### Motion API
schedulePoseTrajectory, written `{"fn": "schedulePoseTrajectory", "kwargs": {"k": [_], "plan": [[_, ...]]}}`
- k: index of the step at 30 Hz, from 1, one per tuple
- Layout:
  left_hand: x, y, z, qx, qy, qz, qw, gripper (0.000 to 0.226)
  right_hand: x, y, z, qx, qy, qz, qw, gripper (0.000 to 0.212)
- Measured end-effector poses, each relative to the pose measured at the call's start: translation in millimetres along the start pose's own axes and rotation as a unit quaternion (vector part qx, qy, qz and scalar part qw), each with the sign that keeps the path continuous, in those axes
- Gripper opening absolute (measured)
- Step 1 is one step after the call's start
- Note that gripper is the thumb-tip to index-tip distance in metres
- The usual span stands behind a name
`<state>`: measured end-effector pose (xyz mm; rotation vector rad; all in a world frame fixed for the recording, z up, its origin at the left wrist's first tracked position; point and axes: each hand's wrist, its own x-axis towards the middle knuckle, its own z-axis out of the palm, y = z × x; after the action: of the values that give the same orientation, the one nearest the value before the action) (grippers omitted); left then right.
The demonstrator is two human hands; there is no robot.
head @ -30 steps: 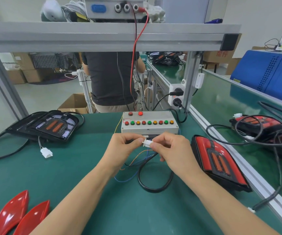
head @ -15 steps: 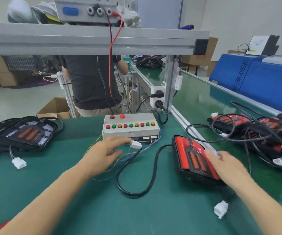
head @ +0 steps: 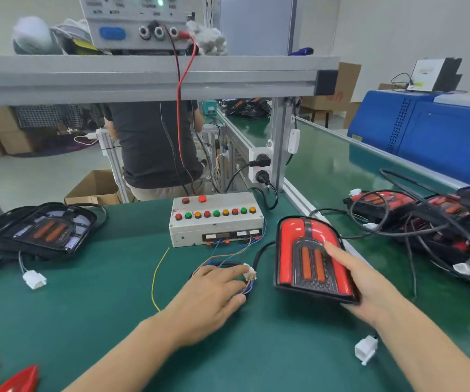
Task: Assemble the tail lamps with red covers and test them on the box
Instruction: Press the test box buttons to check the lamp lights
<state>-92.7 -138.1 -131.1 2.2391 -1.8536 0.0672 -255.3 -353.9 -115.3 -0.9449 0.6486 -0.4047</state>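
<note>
The table (head: 92, 315) has a matt green cover, smooth like a rubber mat, and along its right edge runs a rail (head: 313, 206) of brushed grey metal. The tail lamp (head: 310, 257) near that edge has a glossy red plastic cover with bright reflections, on a black plastic base. The test box (head: 217, 222) at the far edge is of dull off-white plastic (a little dirty), with shiny coloured button caps. At the near left corner lie red covers (head: 2, 377), very glossy. The cardboard box (head: 92, 188) beyond the far edge looks rough and matt.
</note>
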Motion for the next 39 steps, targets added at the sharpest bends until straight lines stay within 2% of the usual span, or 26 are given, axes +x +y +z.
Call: {"fn": "schedulePoseTrajectory", "kwargs": {"k": [4, 9, 11, 13, 15, 17, 18, 20, 23, 34, 39], "plan": [[0.6, -3.3, -0.9, 0.0, -0.013, -0.013, 1.0, 0.037, 5.5, 11.9, 13.7, 0.029, -0.008, 0.031, 0.999, 0.038], [6.6, -3.7, -21.2, -0.103, -0.018, -0.041, 0.994, 0.055, 9.9, 19.2, 19.4, -0.027, -0.027, 0.016, 0.999, 0.031], [8.1, -4.0, -29.7, -0.182, 0.005, -0.071, 0.981, 0.052, 9.0, 20.2, 19.0, -0.043, -0.032, 0.007, 0.999, 0.036], [9.9, -9.3, -35.0, -0.242, 0.038, -0.125, 0.961, 0.039, 6.9, 20.5, 18.6, -0.052, -0.041, -0.002, 0.998, 0.038], [14.5, -18.4, -40.1, -0.254, 0.12, -0.173, 0.944, 0.027, 4.7, 21.2, 17.9, -0.056, -0.05, -0.011, 0.997, 0.041], [22.1, -34.2, -44.7, -0.214, 0.219, -0.222, 0.926, 0.016, 3.1, 22.5, 17.0, -0.066, -0.063, -0.019, 0.996, 0.045], [26.4, -44.1, -47.2, -0.173, 0.236, -0.255, 0.922, 0.025, 2.5, 23.4, 16.7, -0.07, -0.07, -0.023, 0.995, 0.047], [32.7, -67.1, -48.0, -0.094, 0.179, -0.324, 0.924, 0.049, 1.3, 24.7, 15.9, -0.071, -0.077, -0.03, 0.994, 0.051], [36.1, -86.8, -43.1, -0.033, 0.07, -0.378, 0.923, 0.063, 0.9, 25.6, 13.9, -0.072, -0.079, -0.035, 0.994, 0.053], [36.2, -97.6, -33.0, -0.003, 0.091, -0.383, 0.919, 0.06, 0.4, 24.2, 11.8, -0.04, -0.086, -0.008, 0.995, 0.054], [38.4, -105.9, -36.2, 0.122, 0.087, -0.37, 0.917, 0.057, 0.2, 24.8, 13.1, -0.053, -0.084, -0.012, 0.995, 0.055]]}}
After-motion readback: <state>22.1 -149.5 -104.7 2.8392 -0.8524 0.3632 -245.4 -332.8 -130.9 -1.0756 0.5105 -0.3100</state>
